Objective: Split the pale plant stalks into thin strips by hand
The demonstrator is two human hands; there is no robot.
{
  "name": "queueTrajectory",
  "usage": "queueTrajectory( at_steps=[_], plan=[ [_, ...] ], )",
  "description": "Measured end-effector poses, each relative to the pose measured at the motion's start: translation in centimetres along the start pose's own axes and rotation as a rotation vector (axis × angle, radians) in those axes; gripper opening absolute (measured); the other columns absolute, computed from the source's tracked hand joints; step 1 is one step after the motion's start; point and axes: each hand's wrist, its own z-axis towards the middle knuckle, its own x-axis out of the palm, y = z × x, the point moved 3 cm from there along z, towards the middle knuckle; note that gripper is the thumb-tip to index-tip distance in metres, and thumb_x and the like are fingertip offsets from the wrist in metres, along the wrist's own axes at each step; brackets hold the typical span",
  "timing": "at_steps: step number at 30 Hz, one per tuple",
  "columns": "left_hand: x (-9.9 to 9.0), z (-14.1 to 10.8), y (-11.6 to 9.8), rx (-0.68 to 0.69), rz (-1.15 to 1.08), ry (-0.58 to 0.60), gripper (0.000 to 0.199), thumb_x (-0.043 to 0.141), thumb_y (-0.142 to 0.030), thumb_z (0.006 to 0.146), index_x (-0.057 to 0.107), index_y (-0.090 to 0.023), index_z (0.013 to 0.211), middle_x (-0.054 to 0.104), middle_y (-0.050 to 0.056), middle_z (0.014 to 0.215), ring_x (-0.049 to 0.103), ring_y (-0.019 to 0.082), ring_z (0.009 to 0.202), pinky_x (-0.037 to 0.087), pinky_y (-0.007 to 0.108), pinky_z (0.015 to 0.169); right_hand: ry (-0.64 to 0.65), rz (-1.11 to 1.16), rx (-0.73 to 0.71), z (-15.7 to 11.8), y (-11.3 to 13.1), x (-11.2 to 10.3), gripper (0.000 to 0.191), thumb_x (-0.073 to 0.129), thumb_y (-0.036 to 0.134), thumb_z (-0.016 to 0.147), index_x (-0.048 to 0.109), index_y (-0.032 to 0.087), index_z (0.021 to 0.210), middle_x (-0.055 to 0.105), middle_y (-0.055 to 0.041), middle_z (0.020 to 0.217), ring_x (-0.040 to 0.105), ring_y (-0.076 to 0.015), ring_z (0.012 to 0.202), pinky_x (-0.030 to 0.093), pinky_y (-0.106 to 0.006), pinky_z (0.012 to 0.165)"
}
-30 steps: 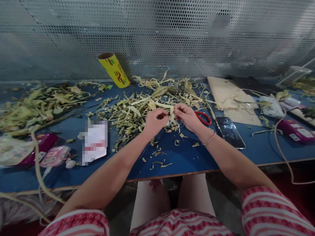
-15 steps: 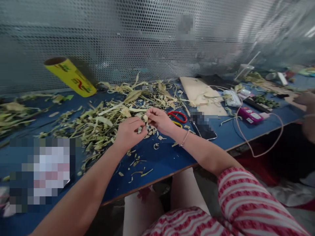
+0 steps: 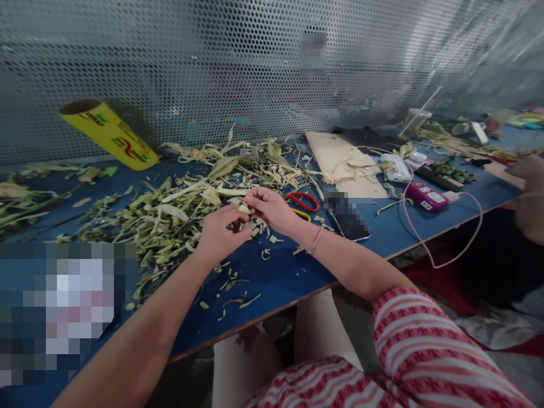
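A small pale plant piece [image 3: 243, 209] sits between the fingertips of both hands, over the blue table [image 3: 272, 283]. My left hand [image 3: 223, 229] is closed, thumb and fingers pinching at its left side. From the right, my right hand [image 3: 270, 209] pinches the same piece. Left of and behind the hands spreads a heap of dried stems and leaves [image 3: 170, 221]. Red-handled scissors [image 3: 304, 202] and a yellow handle [image 3: 301, 214] lie just right of my right hand. Pale scraps [image 3: 232, 286] are scattered in front of the hands.
A yellow tube [image 3: 113, 136] leans at the back left. Rightward lie a phone [image 3: 348, 218], a cardboard sheet [image 3: 344, 167], a magenta device [image 3: 427, 196] with a cable and a clear cup [image 3: 414, 122]. Another person's hand [image 3: 529, 170] shows at the right edge.
The view has shifted slightly, so most table items appear a little further left. The pale piece between my fingertips is turned and shows a longer side. Both hands remain together.
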Motion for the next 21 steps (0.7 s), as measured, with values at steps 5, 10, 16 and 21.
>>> queueTrajectory(
  at_steps=[5,10,16,21],
  plan=[
    [0.5,-0.1,0.7,-0.194,-0.112,0.023,0.013,0.051,-0.027,0.073,0.057,-0.017,0.068,0.059,0.001,0.064,0.053,0.011,0.056,0.043,0.023,0.058,-0.043,0.007,0.001,0.2,0.8,-0.5,0.025,0.069,0.033,0.075,0.047,0.019,0.075,0.049,0.0063,0.065,0.044,-0.0054,0.057,0.04,-0.018,0.055],
    [0.7,0.0,1.3,-0.132,0.036,-0.013,0.024,0.051,-0.036,0.08,0.055,-0.018,0.064,0.056,0.002,0.062,0.053,0.014,0.059,0.041,0.025,0.058,0.044,0.01,-0.022,0.2,0.5,-0.4,0.026,0.069,0.035,0.075,0.049,0.019,0.073,0.053,0.0044,0.07,0.046,-0.0062,0.06,0.042,-0.019,0.059],
    [0.6,-0.2,1.2,-0.03,0.127,-0.006,0.024,0.046,-0.032,0.084,0.055,-0.019,0.067,0.059,0.003,0.064,0.055,0.015,0.062,0.04,0.025,0.06,0.081,-0.039,-0.043,0.4,0.3,-0.5,0.026,0.071,0.033,0.074,0.051,0.017,0.071,0.049,0.0051,0.065,0.046,-0.0065,0.06,0.041,-0.02,0.06],
    [0.4,-0.3,1.3,-0.051,0.169,-0.055,0.025,0.051,-0.037,0.081,0.054,-0.019,0.064,0.058,0.003,0.06,0.053,0.016,0.058,0.039,0.026,0.058,0.075,-0.052,0.02,0.3,0.2,-0.5,0.024,0.07,0.032,0.075,0.052,0.017,0.072,0.054,0.0037,0.068,0.049,-0.0075,0.062,0.044,-0.021,0.063]
  ],
)
